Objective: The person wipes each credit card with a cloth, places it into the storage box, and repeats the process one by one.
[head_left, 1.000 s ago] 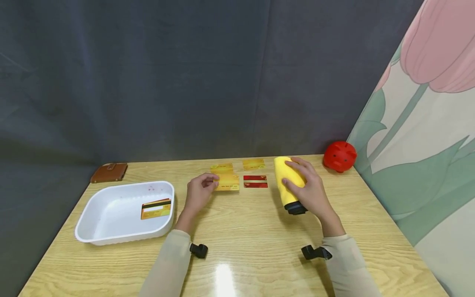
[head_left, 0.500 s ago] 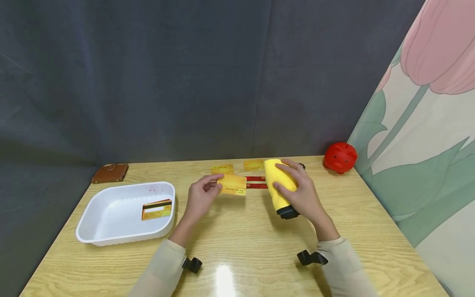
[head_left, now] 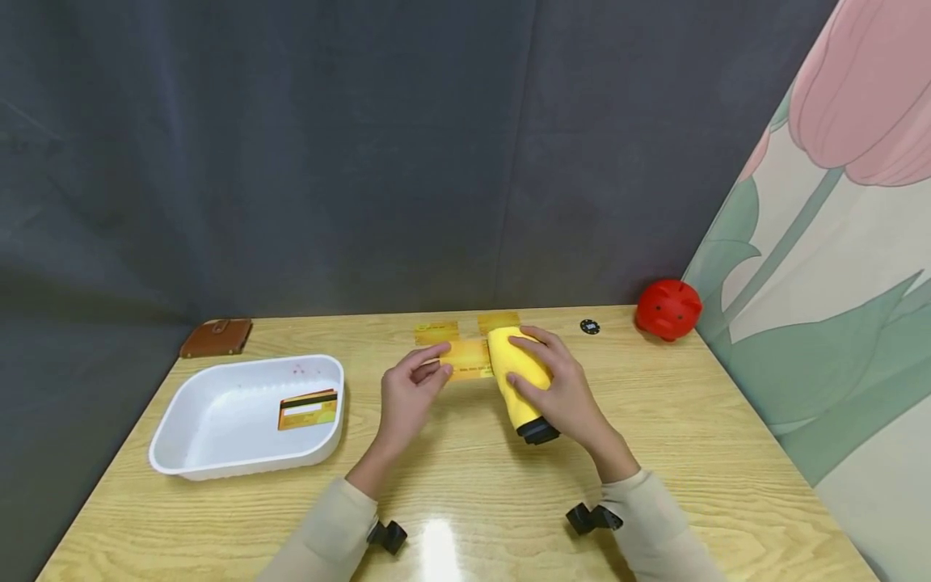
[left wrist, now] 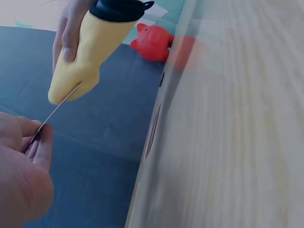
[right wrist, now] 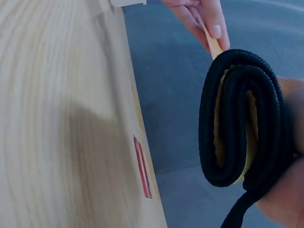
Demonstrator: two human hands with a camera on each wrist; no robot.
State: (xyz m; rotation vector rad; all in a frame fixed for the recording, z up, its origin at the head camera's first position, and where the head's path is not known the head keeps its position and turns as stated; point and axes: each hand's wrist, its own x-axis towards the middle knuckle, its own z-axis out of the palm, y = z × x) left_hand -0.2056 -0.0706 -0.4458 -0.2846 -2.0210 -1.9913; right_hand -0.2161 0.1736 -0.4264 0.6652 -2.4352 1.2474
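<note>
My left hand (head_left: 409,394) pinches a gold bank card (head_left: 467,360) by its left end, clear of the table. A folded yellow cloth (head_left: 518,373) with a black edge and loop is gripped in my right hand (head_left: 563,390), fingers on one side and thumb on the other. The card's far end meets the cloth; in the left wrist view, the cloth (left wrist: 78,71) bulges around the card's edge (left wrist: 59,105). Beneath, a red striped card (right wrist: 142,167) lies on the table, visible in the right wrist view but covered in the head view.
Two gold cards, left (head_left: 436,332) and right (head_left: 498,322), lie at the table's back edge. Further right are a black poker chip (head_left: 590,326) and a red piggy bank (head_left: 667,310). A white tray (head_left: 166,453) with bank cards (head_left: 308,410) and a brown wallet (head_left: 216,338) occupy the left.
My left hand has lifted the gold card off the table and moved it slightly right. My right hand has brought the cloth leftward to the card, uncovering the poker chip.
</note>
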